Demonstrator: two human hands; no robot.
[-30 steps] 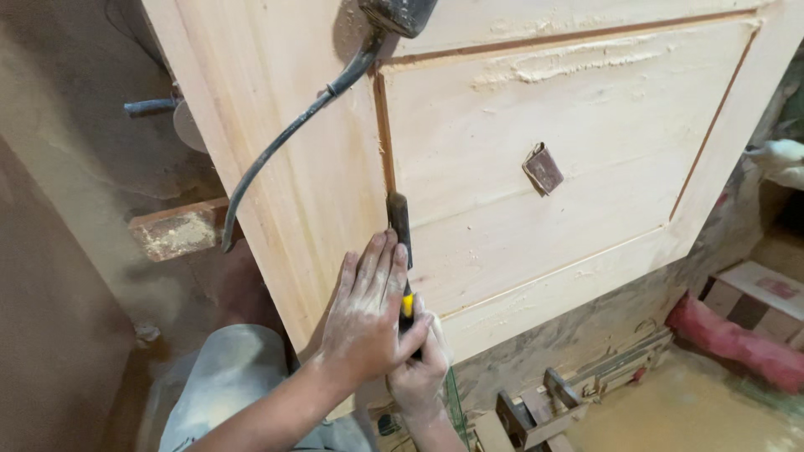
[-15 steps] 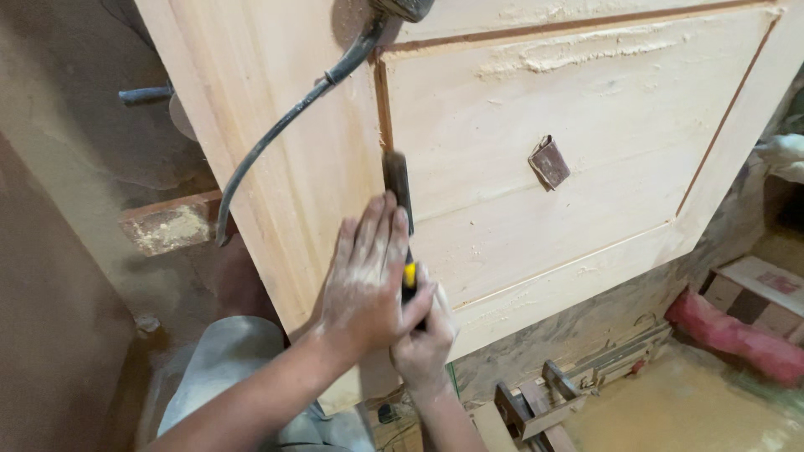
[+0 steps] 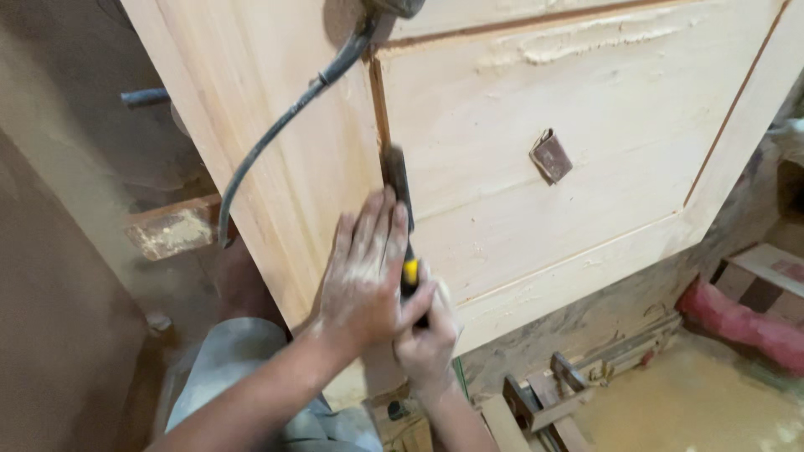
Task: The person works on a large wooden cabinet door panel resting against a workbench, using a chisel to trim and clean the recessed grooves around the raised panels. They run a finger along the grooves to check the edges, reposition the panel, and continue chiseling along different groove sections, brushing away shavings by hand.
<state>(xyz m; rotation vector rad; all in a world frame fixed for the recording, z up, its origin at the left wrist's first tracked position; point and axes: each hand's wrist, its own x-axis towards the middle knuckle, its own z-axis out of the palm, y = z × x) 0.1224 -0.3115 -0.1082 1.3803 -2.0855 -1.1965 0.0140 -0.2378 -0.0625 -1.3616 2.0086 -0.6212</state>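
A pale wooden panel door (image 3: pixel 536 125) lies flat in front of me, with a groove running along its raised panel. My right hand (image 3: pixel 427 343) grips the black and yellow handle of a chisel (image 3: pixel 400 209), whose blade rests in that groove. My left hand (image 3: pixel 364 272) is dusty and lies flat over the tool, fingers pressing on the blade and the wood. A folded piece of brown sandpaper (image 3: pixel 550 156) sits on the panel to the right of my hands.
A black power cable (image 3: pixel 285 117) trails across the door's left stile from a tool at the top edge. A wooden block (image 3: pixel 172 228) sticks out under the door at the left. Wood offcuts (image 3: pixel 544 393) and a red bag (image 3: pixel 745 322) lie on the sawdust floor.
The chisel and both hands have slid a little further up along the groove. My left hand stays pressed over the blade.
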